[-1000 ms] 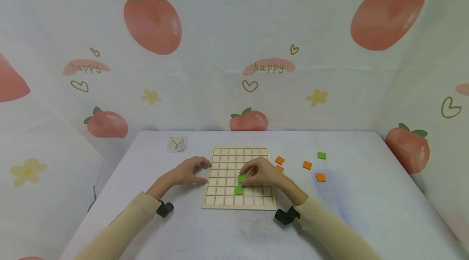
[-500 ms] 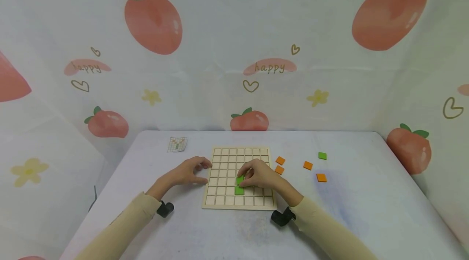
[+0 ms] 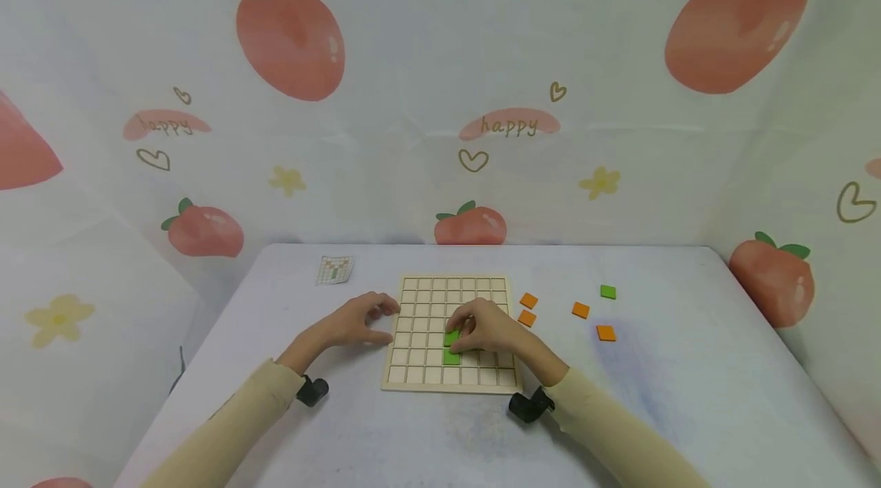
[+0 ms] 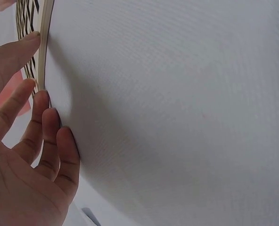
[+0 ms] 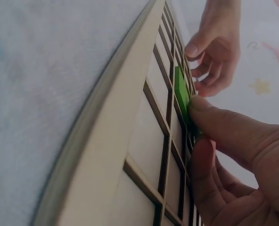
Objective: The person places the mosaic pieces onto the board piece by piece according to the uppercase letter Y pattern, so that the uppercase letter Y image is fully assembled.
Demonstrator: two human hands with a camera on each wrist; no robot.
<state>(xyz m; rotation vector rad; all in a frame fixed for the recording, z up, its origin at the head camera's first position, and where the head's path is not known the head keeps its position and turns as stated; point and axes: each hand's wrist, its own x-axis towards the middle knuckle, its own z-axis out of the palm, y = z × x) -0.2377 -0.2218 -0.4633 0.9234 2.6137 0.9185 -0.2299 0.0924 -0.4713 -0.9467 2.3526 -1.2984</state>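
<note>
A pale wooden grid board [image 3: 450, 388] lies on the table in the head view. My left hand [image 3: 353, 322] rests at its left edge, where thumb and fingertips touch the rim with the fingers loosely bent. Over the board's middle, my right hand [image 3: 490, 329] pinches a green square tile [image 3: 450, 337] between thumb and fingers at a cell. A second green tile [image 3: 450, 357] sits in the cell just nearer to me, beside the thumb. In the right wrist view a green tile [image 5: 181, 92] shows clearly, while the fingers hide much of the other.
Right of the board lie several loose orange tiles [image 3: 581, 310] and one green tile [image 3: 608, 292]. A small paper card [image 3: 335, 270] with a coloured grid pattern lies at the back left. Behind the table [image 3: 427, 442] hangs a fruit-printed cloth [image 3: 385, 190].
My right hand has shifted slightly left, bringing its green tile into line behind the other green one, and has since stayed there. The left hand has kept its place at the board's edge.
</note>
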